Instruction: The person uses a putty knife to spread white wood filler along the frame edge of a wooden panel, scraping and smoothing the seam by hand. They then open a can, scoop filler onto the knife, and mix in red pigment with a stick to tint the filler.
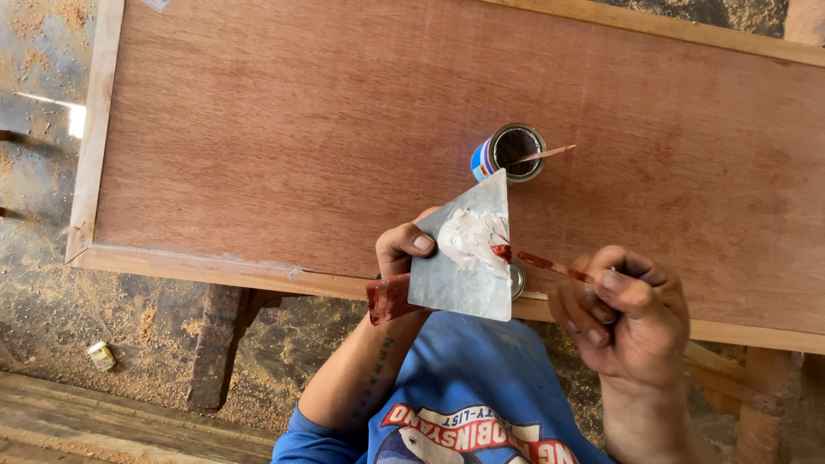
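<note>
Scraper [464, 266] pinched in my left hand [402, 251]; my right hand [627, 314] pinches a stick [550, 266], its tip touching the putty [468, 239].

A large reddish-brown plywood panel [344, 129] with a paler wooden frame [90, 146] along its edges lies flat across dark wooden trestle legs [215, 344], filling most of the view. On it, right of the middle, stands a small open tin can [509, 153] with a blue-and-white side, a thin stick [543, 155] resting across its rim. Beneath, the sawdust-strewn floor [51, 301] carries a small yellowish box [101, 356] at near left.
</note>
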`<state>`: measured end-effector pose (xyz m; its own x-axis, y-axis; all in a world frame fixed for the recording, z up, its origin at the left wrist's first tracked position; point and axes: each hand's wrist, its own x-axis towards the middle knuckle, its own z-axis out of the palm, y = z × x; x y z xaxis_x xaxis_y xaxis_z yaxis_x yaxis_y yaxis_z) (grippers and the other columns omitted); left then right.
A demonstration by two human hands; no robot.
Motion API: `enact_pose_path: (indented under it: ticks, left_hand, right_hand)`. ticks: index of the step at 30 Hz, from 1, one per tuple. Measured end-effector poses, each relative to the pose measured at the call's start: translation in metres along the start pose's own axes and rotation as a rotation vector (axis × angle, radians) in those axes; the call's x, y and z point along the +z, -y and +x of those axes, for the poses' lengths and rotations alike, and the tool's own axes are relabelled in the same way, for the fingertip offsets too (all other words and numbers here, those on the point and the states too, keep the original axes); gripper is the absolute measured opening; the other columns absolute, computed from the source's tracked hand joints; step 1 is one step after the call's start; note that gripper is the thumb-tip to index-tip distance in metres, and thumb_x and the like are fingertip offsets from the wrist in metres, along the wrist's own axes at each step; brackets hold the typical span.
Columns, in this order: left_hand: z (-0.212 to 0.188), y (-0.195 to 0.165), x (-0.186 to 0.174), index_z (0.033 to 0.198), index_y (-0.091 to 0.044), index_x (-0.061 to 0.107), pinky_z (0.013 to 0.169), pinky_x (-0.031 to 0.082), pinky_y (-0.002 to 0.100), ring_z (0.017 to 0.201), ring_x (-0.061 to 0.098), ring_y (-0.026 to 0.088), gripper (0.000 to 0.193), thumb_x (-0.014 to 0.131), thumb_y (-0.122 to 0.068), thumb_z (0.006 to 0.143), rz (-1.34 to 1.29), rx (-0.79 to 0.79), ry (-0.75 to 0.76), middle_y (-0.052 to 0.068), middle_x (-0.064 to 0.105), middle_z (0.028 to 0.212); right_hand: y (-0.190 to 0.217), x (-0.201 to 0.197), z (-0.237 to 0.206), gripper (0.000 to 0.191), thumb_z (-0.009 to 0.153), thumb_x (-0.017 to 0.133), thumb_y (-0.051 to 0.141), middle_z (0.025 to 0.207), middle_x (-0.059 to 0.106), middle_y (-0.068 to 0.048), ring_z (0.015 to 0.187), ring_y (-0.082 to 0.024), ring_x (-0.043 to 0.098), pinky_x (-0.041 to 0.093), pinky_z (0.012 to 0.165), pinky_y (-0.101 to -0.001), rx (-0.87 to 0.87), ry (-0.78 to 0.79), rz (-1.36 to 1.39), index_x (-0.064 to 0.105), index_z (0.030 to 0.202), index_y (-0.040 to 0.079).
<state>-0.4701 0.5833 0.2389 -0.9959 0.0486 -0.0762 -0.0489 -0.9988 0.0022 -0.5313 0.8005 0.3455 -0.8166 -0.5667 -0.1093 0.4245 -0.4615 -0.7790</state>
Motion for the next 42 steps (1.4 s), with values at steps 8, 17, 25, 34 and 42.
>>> enact_pose_path:
  ticks: [8,17,25,34,42]
  left_hand:
    - [-0.001,0.001,-0.005,0.120,0.013,0.063,0.099,0.056,0.040,0.100,0.069,0.032,0.054,0.057,-0.018,0.077,-0.025,0.014,-0.003,0.024,0.071,0.112]
    - [0.003,0.000,0.003,0.129,0.016,0.058,0.089,0.061,0.044,0.096,0.073,0.037,0.065,0.057,-0.018,0.074,-0.118,-0.033,0.087,0.030,0.071,0.112]
    - [0.008,0.005,-0.002,0.129,0.017,0.057,0.089,0.062,0.044,0.097,0.074,0.037,0.064,0.058,-0.019,0.076,-0.119,-0.090,0.106,0.030,0.071,0.114]
    - [0.003,-0.002,-0.002,0.132,0.015,0.054,0.093,0.062,0.044,0.098,0.074,0.036,0.067,0.057,-0.016,0.072,-0.145,-0.041,-0.034,0.028,0.070,0.115]
    - [0.008,0.002,-0.001,0.136,0.016,0.053,0.090,0.062,0.046,0.100,0.074,0.038,0.065,0.058,-0.014,0.079,-0.263,-0.071,0.095,0.030,0.070,0.118]
  right_hand:
    - [-0.015,0.001,-0.001,0.022,0.101,0.059,0.005,0.058,0.047,-0.005,0.047,-0.011,0.042,0.034,0.049,-0.0294,0.055,-0.031,-0.075,0.059,0.080,-0.003]
    - [-0.008,-0.004,-0.007,0.019,0.101,0.060,0.003,0.063,0.047,-0.002,0.050,-0.010,0.045,0.039,0.053,-0.0319,-0.007,-0.062,-0.051,0.059,0.083,-0.002]
    - [-0.030,0.002,-0.006,0.020,0.106,0.061,0.005,0.063,0.049,-0.004,0.052,-0.011,0.046,0.039,0.055,-0.0307,0.050,-0.059,0.035,0.063,0.088,-0.003]
    - [-0.021,-0.004,-0.012,0.014,0.101,0.060,0.002,0.060,0.051,-0.006,0.049,-0.012,0.047,0.036,0.048,-0.0271,0.050,-0.075,-0.029,0.065,0.090,-0.006]
    - [-0.026,0.017,-0.006,0.015,0.101,0.061,-0.001,0.068,0.055,-0.007,0.054,-0.011,0.048,0.039,0.052,-0.0274,-0.189,-0.103,-0.215,0.061,0.086,-0.003]
